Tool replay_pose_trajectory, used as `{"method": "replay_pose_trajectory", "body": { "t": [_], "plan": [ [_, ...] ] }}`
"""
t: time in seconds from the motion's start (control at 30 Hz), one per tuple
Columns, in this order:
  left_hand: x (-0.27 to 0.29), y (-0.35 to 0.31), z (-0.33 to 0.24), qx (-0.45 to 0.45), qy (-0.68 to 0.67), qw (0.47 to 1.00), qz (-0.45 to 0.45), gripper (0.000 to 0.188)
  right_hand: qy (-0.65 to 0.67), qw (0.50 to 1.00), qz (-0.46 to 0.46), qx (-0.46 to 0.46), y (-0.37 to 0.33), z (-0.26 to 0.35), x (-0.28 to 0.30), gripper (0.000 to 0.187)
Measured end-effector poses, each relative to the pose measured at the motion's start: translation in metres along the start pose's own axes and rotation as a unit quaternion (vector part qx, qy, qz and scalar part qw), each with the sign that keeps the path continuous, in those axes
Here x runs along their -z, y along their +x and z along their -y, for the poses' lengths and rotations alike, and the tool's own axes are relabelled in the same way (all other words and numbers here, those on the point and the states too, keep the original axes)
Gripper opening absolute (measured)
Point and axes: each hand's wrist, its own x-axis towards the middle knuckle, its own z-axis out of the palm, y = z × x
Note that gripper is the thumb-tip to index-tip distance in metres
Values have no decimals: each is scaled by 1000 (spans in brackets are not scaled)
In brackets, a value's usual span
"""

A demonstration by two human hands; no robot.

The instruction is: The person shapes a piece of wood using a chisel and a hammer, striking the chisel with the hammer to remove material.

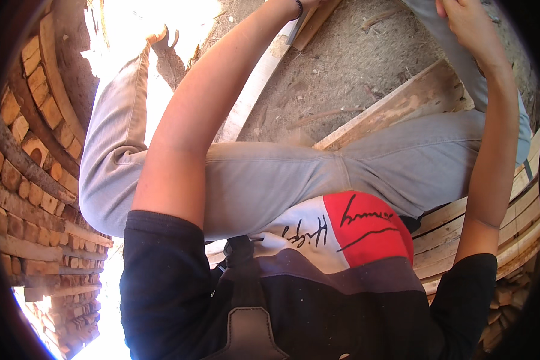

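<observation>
My left hand (308,3) reaches to the top edge, where most of it is cut off and its fingers do not show. Close by it is a brown piece of wood (318,23), with a thin grey strip beside it; whether the hand grips the wood cannot be seen. At the upper right, my right hand (467,23) is only partly in view, its visible fingers curled closed. Anything inside those fingers is hidden. A long pale board (255,90) slants down from near my left hand toward my leg.
A wide rough plank (402,102) lies on the dirt ground (336,78) between my legs. Stacked cut timber (36,180) rises at the left. Beneath me and to the right run long wooden slats (444,234). Bright sunlight washes out the ground at upper left.
</observation>
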Motion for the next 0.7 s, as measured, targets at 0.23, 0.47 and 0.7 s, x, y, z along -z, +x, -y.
{"method": "replay_pose_trajectory", "body": {
  "t": [0.23, 0.47, 0.7],
  "plan": [
    [2, 1, -1, 65, -58, 995, 42, 44, -2, 1000, -25, 0, 4, 1, -5, 33],
    [-1, 1, 2, 39, -115, 992, 15, 46, 125, 984, 23, -125, 10, 15, 4, 32],
    [18, 1, 2, 85, -124, 989, -14, 51, 56, 990, 40, -123, 43, 35, 9, 29]
  ]
}}
